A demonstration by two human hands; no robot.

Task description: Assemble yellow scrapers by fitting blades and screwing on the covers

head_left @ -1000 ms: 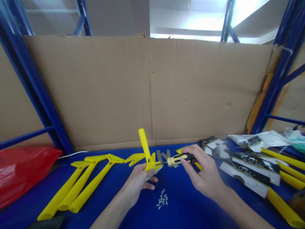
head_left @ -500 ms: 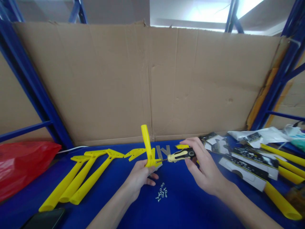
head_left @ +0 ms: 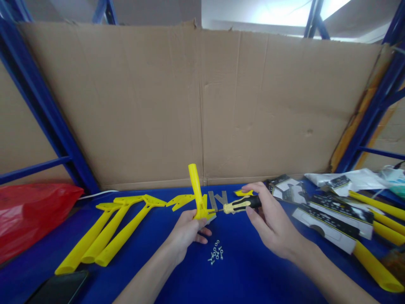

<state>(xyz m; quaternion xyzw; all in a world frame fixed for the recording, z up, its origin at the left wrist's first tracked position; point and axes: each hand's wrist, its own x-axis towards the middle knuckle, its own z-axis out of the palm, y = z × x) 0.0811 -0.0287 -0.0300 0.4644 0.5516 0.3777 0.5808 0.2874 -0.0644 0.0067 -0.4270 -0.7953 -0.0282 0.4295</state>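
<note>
Inspector: Head view, the only one. Report the state of your hands first.

Recorder: Your left hand (head_left: 186, 232) is closed on the foot of a yellow bracket (head_left: 196, 188), whose tube rises and leans slightly to your left. Your right hand (head_left: 272, 223) holds a screwdriver (head_left: 240, 205) by the dark end of its handle, between thumb and fingers.

Inspector: And where is the bracket?

Recorder: In front of you, near the middle of the blue desk (head_left: 247, 278), between your hands. The screwdriver lies almost level, its shaft reaching the bracket's foot (whether the tip sits in a screw is too small to tell). A pale edge shows under that foot.

Inspector: What lies around them?

Recorder: Just below your left fingers, you have a loose group of small nuts and screws (head_left: 216, 253). Beyond the bracket lie grey strips (head_left: 212, 200), with flat yellow pieces (head_left: 181, 201) to their left. Three yellow handles (head_left: 106, 233) lie side by side at your left, near a dark phone (head_left: 60, 288) and a red bag (head_left: 34, 217). At your right you have printed cards (head_left: 325, 230) and yellow tubes (head_left: 376, 270). A cardboard sheet (head_left: 202, 105) stands along the back.
</note>
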